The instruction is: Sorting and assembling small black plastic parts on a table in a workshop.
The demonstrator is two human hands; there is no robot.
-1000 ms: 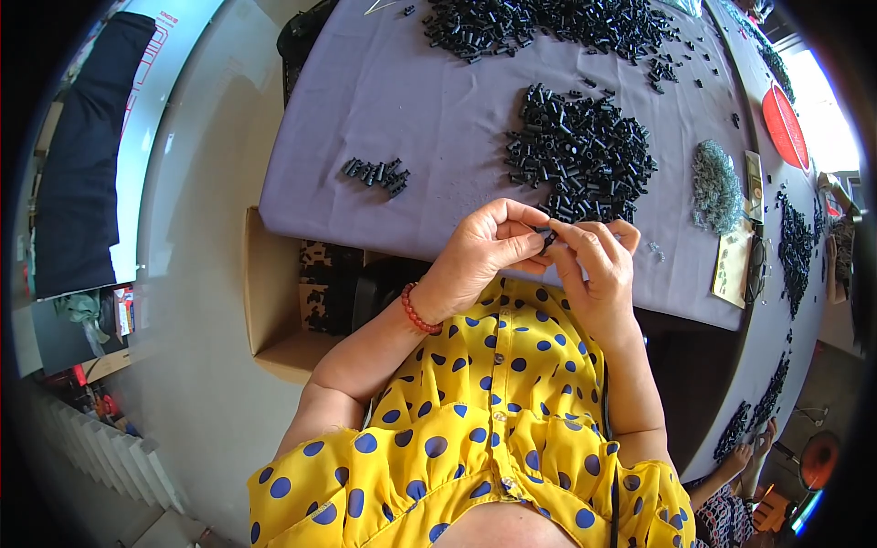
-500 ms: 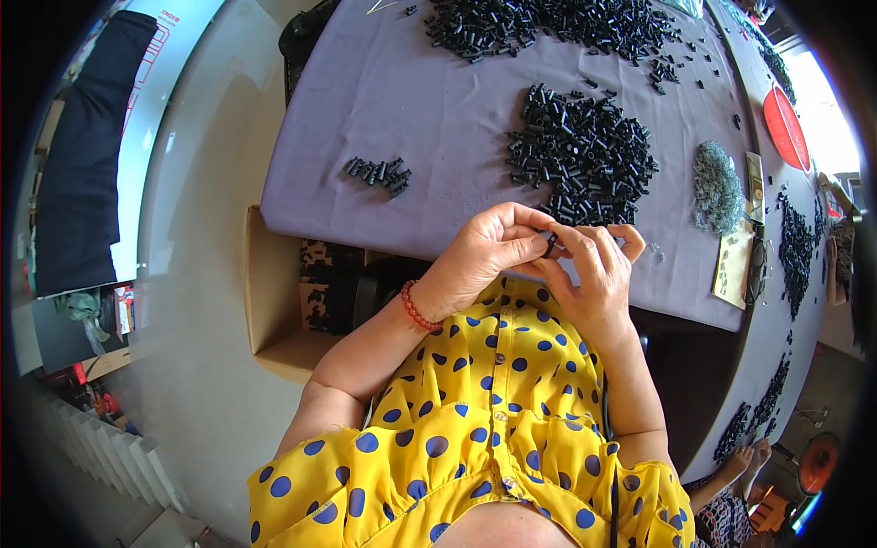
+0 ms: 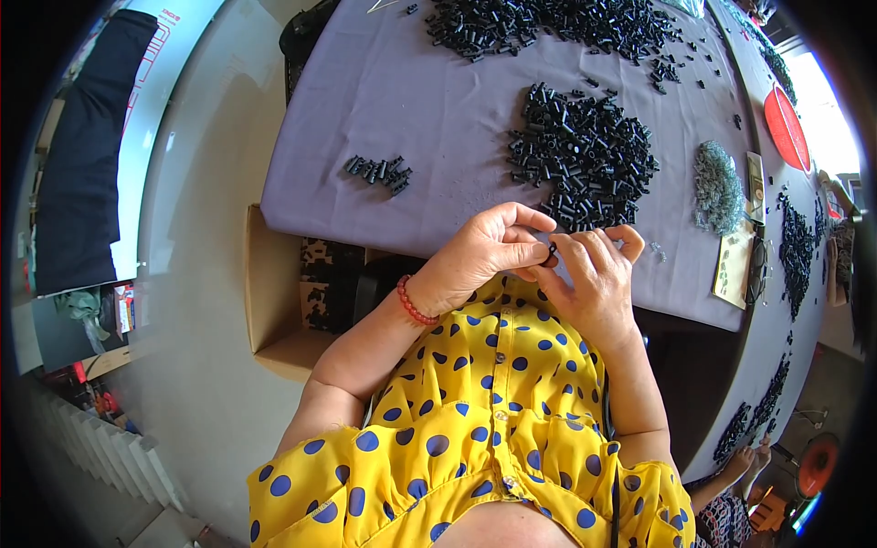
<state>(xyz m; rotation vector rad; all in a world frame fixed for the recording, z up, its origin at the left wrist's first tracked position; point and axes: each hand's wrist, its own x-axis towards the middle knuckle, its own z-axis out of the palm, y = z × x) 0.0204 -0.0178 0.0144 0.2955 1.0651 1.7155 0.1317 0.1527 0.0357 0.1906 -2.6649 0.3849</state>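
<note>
- A small black piece (image 3: 551, 257) is held at the fingertips, where the left hand (image 3: 484, 248) and the right hand (image 3: 596, 267) are brought together.
- The piece is pinched by the left thumb and a finger beneath it, while the left index finger is lifted and curved above.
- The right fingers are bent and set against the piece; whether it is also gripped by them cannot be told, as the contact is partly hidden.
- Just beyond the fingertips, a heap of black tubular parts (image 3: 585, 155) is spread on a purple-grey cloth (image 3: 411, 100).
- Farther beyond the fingers, a second black heap (image 3: 557, 27) is seen.
- To the left of the fingers, a small cluster of black parts (image 3: 379, 173) is laid.
- To the right of the fingers, a mound of thin greyish pieces (image 3: 717, 190) is placed, with a yellowish card (image 3: 731, 269) nearer.
- Farther right, a red basket (image 3: 786, 128) is seen.
- Left of the fingers and lower, an open cardboard box (image 3: 274, 301) is partly covered by the table edge.
- Behind the left fingers, a red bead bracelet (image 3: 408, 306) is worn at the wrist.
</note>
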